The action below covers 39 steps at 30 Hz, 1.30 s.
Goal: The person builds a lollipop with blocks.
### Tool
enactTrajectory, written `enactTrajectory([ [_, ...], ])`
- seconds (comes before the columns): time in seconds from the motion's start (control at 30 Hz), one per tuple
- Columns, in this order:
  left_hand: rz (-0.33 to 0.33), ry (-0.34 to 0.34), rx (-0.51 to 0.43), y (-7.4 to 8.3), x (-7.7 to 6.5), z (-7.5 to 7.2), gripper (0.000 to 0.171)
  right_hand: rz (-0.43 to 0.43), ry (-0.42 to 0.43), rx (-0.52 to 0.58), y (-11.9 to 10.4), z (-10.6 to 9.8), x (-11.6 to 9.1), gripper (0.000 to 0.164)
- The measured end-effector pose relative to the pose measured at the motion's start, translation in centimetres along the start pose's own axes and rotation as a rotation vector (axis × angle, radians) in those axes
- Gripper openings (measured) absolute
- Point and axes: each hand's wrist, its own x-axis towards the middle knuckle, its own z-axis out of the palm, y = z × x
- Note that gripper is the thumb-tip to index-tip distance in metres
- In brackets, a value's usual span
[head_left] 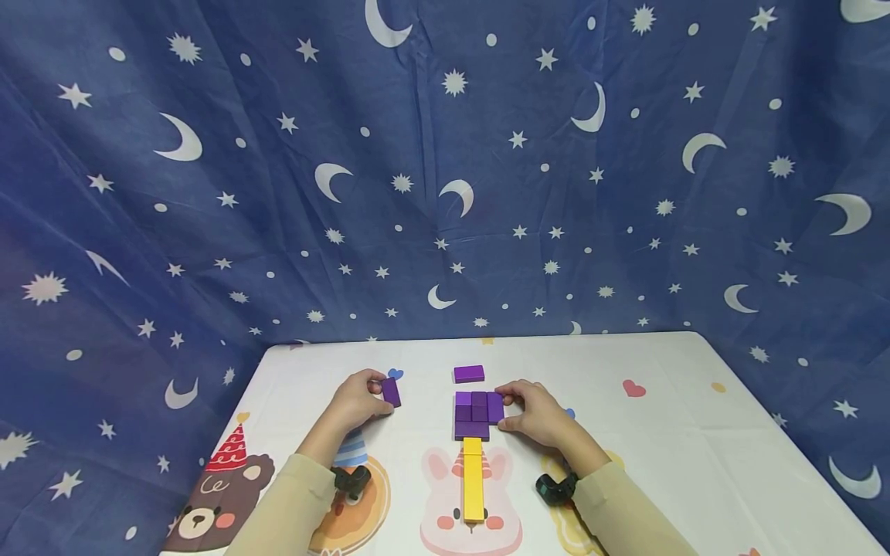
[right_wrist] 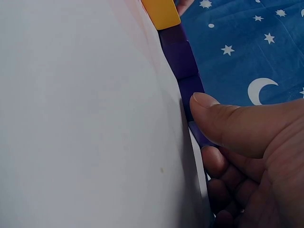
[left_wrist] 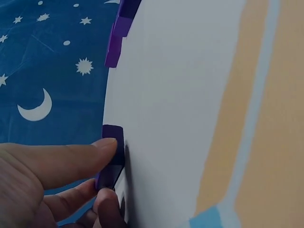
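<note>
My left hand (head_left: 358, 399) pinches a dark purple rectangular block (head_left: 392, 392) between thumb and fingers, left of the other blocks. In the left wrist view that block (left_wrist: 114, 137) sits at or just above the table surface; contact is hard to tell. On the other side, my right hand (head_left: 535, 415) grips a purple block (head_left: 495, 408) by its ends, against the right side of a cluster of purple blocks (head_left: 471, 430). A column of yellow blocks (head_left: 473, 486) runs from the cluster towards me. One separate purple block (head_left: 469, 374) lies just beyond the cluster.
The white tablecloth (head_left: 660, 455) carries printed animals and hearts, with a bear (head_left: 222, 502) at left. A dark blue curtain (head_left: 487, 270) with moons and stars hangs behind the table's far edge. Each wrist wears a small black camera (head_left: 352, 482).
</note>
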Motion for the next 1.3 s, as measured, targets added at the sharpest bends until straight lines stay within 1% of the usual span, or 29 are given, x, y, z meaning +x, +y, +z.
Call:
enactTrajectory([
  [0.13, 0.01, -0.011, 0.065, 0.5, -0.2, 0.1, 0.068, -0.001, -0.001, 0.004, 0.0, -0.1, 0.0, 0.058],
  [0.27, 0.019, -0.024, 0.079, 0.8, -0.3, 0.3, 0.067, 0.004, -0.002, 0.008, 0.0, -0.1, 0.0, 0.058],
  [0.43, 0.047, -0.038, 0.042, 1.1, -0.3, 0.8, 0.068, 0.019, -0.002, 0.013, -0.1, 0.0, 0.0, 0.058],
  [0.7, 0.08, -0.08, -0.025, 2.2, -0.8, 1.7, 0.068, 0.003, 0.002, 0.006, 0.0, 0.0, 0.0, 0.057],
  [0.9, 0.122, -0.093, -0.013, 2.5, -0.7, 2.7, 0.068, 0.001, -0.002, 0.004, 0.0, 0.1, 0.0, 0.056],
  [1.07, 0.131, -0.111, -0.02, 3.4, -1.0, 3.3, 0.067, 0.002, -0.001, 0.006, -0.1, 0.0, 0.0, 0.056],
  [1.3, 0.154, -0.127, -0.021, 4.4, -1.1, 3.9, 0.066, 0.008, 0.004, 0.006, -0.1, 0.1, -0.1, 0.056],
])
